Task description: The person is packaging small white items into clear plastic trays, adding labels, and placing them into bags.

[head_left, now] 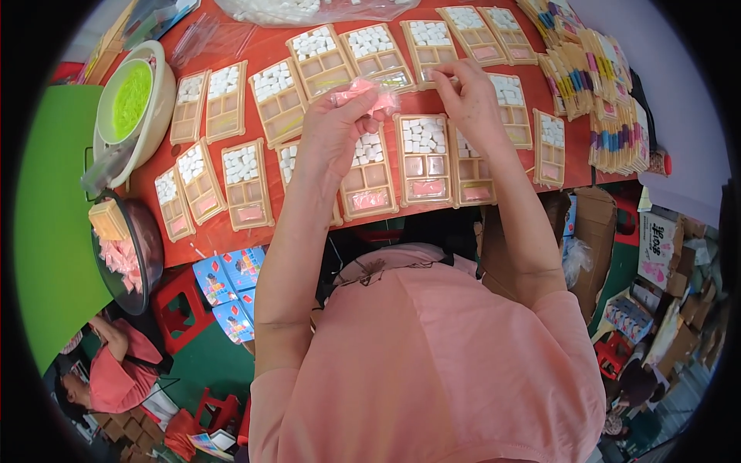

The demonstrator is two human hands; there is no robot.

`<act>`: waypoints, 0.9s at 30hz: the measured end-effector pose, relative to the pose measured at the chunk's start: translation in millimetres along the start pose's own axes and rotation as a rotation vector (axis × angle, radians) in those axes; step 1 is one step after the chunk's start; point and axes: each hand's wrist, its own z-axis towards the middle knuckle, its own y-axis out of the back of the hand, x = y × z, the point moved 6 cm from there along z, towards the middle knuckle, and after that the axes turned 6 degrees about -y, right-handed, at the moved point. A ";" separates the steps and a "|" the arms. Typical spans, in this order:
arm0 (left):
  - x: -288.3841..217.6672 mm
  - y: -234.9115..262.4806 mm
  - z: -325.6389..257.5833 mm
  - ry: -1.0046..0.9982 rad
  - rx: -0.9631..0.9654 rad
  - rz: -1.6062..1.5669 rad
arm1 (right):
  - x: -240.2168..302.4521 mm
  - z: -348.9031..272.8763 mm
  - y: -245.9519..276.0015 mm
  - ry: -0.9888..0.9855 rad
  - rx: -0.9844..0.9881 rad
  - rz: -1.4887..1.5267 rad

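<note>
My left hand [340, 122] is closed around several small pink packets [378, 94] in clear plastic, held above the trays in the middle of the table. Thumb and fingertips pinched together, my right hand [469, 94] hovers at the lower edge of a beige compartment tray [411, 63]; anything between its fingers is too small to make out. White cube-like pieces [428, 32] fill that tray's large top section. Nearer to me, another tray [400, 158] has white pieces and a pink packet [428, 188] in its bottom compartment. My forearms partly cover neighbouring trays.
More filled trays spread across the red table [324, 221]. At left, a white basin [164, 92] holds a bowl of green strands [131, 99]; below it hangs a dark bowl of pink packets [122, 262]. Bundled packs [620, 135] stack at right. A person in pink [123, 370] works lower left.
</note>
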 end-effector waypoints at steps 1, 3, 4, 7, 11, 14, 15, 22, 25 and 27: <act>-0.3 -2.0 -0.6 -0.005 0.032 -0.015 | 9.2 -3.1 -1.3 0.004 0.007 0.005; -1.0 -1.5 -2.4 -0.012 0.058 -0.028 | 24.8 -11.6 -27.5 -0.370 0.368 0.589; -0.2 -0.7 -2.6 -0.010 0.061 -0.041 | 27.4 -11.5 -32.1 -0.368 0.372 0.590; -1.5 -0.4 -6.0 -0.021 0.029 -0.047 | 29.9 -9.3 -41.4 -0.356 0.422 0.592; -5.1 10.7 -7.0 -0.064 -0.031 -0.053 | 39.1 -9.4 -42.0 -0.304 0.405 0.500; -6.0 15.3 -5.6 -0.054 -0.067 -0.045 | 42.9 -8.0 -41.4 -0.225 0.335 0.397; -4.6 16.9 -5.1 -0.054 -0.069 -0.047 | 44.9 -7.0 -41.2 -0.175 0.309 0.364; -22.3 45.2 -5.6 -0.159 -0.183 -0.097 | 13.0 24.0 -34.9 -0.249 0.273 0.250; -25.0 46.0 -9.1 -0.167 -0.176 -0.108 | 8.4 24.6 -49.6 -0.160 0.261 0.078; -26.7 48.4 -14.0 -0.184 -0.195 -0.127 | 39.8 18.1 -38.5 0.198 -0.114 -0.327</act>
